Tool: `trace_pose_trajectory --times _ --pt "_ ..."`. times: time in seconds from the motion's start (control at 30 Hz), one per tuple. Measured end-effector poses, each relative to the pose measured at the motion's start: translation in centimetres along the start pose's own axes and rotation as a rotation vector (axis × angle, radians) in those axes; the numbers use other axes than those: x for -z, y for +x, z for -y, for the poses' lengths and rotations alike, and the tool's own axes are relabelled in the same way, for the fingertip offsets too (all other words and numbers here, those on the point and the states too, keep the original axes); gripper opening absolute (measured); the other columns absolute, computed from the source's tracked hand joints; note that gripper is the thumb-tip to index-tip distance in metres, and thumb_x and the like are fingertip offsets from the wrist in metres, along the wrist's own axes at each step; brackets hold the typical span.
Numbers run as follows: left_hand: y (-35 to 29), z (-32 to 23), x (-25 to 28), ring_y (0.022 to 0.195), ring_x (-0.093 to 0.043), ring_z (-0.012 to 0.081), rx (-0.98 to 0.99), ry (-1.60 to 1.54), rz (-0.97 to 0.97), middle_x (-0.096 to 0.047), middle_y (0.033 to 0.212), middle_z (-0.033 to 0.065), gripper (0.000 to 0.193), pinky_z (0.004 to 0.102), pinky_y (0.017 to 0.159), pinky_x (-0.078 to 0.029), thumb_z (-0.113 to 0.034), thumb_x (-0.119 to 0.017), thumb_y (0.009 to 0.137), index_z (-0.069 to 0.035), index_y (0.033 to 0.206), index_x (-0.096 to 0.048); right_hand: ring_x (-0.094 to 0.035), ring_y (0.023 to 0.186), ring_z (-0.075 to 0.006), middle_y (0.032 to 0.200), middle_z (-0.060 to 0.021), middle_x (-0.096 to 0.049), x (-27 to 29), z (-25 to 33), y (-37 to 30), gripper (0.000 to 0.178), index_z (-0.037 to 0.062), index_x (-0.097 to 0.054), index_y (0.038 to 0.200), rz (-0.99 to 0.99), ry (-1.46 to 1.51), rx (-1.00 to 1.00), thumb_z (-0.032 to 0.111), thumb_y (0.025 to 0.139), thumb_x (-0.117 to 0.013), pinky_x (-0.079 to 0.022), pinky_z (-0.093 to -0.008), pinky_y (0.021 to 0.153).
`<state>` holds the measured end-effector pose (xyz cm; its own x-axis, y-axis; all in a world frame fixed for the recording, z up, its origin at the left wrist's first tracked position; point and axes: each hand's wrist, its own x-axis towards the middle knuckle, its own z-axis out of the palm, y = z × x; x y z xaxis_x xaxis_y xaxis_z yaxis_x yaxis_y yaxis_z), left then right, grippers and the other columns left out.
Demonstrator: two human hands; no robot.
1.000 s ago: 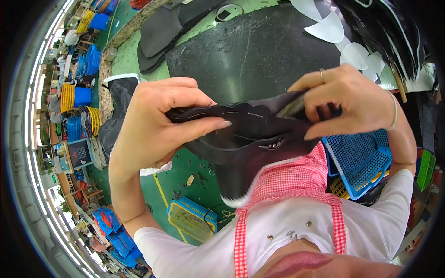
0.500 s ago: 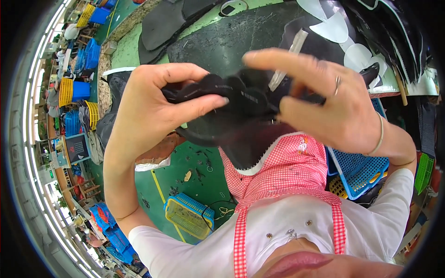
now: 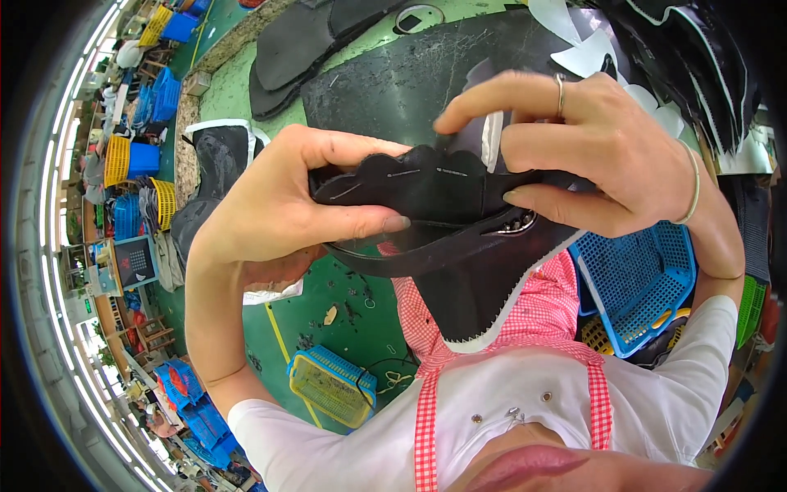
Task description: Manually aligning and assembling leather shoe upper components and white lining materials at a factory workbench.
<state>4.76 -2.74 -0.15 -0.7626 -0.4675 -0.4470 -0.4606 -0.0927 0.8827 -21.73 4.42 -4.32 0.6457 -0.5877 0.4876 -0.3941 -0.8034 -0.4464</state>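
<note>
A black shoe upper (image 3: 402, 187) is stretched between my two hands. It has a scalloped edge with pale marks, a long strap below, metal bits near its right end and a hanging flap (image 3: 471, 295) with a white zigzag edge. My left hand (image 3: 275, 193) pinches the left end, thumb in front and fingers behind. My right hand (image 3: 586, 148) grips the right end between thumb and bent fingers, with the index finger raised above the scallops. A narrow whitish strip (image 3: 490, 141) stands beside the right fingers; whether they hold it I cannot tell.
Beyond my hands lies a dark scuffed board (image 3: 385, 90) on the green table. Dark cut pieces (image 3: 295, 49) are stacked far left, white pieces (image 3: 586, 56) far right. A blue basket (image 3: 639, 283) is at my right; a yellow-blue basket (image 3: 332, 385) stands on the floor.
My right hand has come down onto the upper's right end and its thumb now presses there. The upper has turned, showing its scallops and strap more fully, and its flap hangs lower.
</note>
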Motion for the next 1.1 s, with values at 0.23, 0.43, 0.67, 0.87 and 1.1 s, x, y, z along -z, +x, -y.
trace_pose_trajectory --times 0.23,0.43,0.67,0.87,1.1 --pt "-0.1 0.7 0.4 0.083 -0.065 0.0096 -0.011 -0.004 -0.021 -0.071 0.095 0.0066 0.038 0.0247 0.078 -0.054 0.004 -0.076 0.075 0.005 0.112 -0.066 -0.051 0.058 -0.0231 0.105 -0.0160 -0.055 0.1 0.3 -0.3 0.019 0.0026 -0.057 0.082 -0.001 -0.064 -0.078 0.006 0.072 -0.072 -0.042 -0.0320 0.054" --pt "1.2 -0.1 -1.1 0.079 -0.064 0.0065 -0.029 0.091 -0.170 -0.071 0.091 0.0032 0.032 0.0230 0.074 -0.053 -0.003 -0.078 0.076 0.004 0.106 -0.070 -0.057 0.064 -0.0252 0.083 -0.0096 -0.055 -0.8 1.5 0.2 0.035 0.0025 -0.058 0.084 -0.127 -0.210 -0.278 0.022 0.066 -0.082 -0.044 -0.0333 0.056" --pt "0.3 -0.4 -1.1 0.078 -0.062 0.0058 -0.010 0.026 -0.119 -0.071 0.088 0.0038 0.030 0.0229 0.073 -0.052 0.003 -0.077 0.073 0.004 0.102 -0.071 -0.056 0.060 -0.0217 0.110 -0.0144 -0.064 -0.7 1.4 2.1 0.021 0.0056 -0.057 0.089 -0.121 -0.099 -0.067 0.006 0.073 -0.070 -0.045 -0.0305 0.050" --pt "0.7 0.5 -1.3 0.076 -0.060 0.0046 -0.029 -0.044 -0.085 -0.071 0.085 0.0016 0.029 0.0213 0.070 -0.049 0.004 -0.079 0.070 0.003 0.098 -0.071 -0.057 0.066 -0.0275 0.093 -0.0136 -0.063 0.2 -0.5 1.3 0.026 0.0046 -0.045 0.077 0.048 0.042 -0.092 0.007 0.077 -0.072 -0.042 -0.0325 0.056" --pt "1.0 1.4 -1.2 0.072 -0.060 0.0064 0.011 -0.182 -0.066 -0.069 0.085 0.0016 0.030 0.0226 0.066 -0.048 0.000 -0.079 0.072 0.002 0.101 -0.071 -0.055 0.055 -0.0242 0.069 -0.0065 -0.059 -0.3 0.5 0.7 0.026 0.0054 -0.045 0.075 0.113 0.227 -0.316 0.004 0.080 -0.070 -0.039 -0.0305 0.050"
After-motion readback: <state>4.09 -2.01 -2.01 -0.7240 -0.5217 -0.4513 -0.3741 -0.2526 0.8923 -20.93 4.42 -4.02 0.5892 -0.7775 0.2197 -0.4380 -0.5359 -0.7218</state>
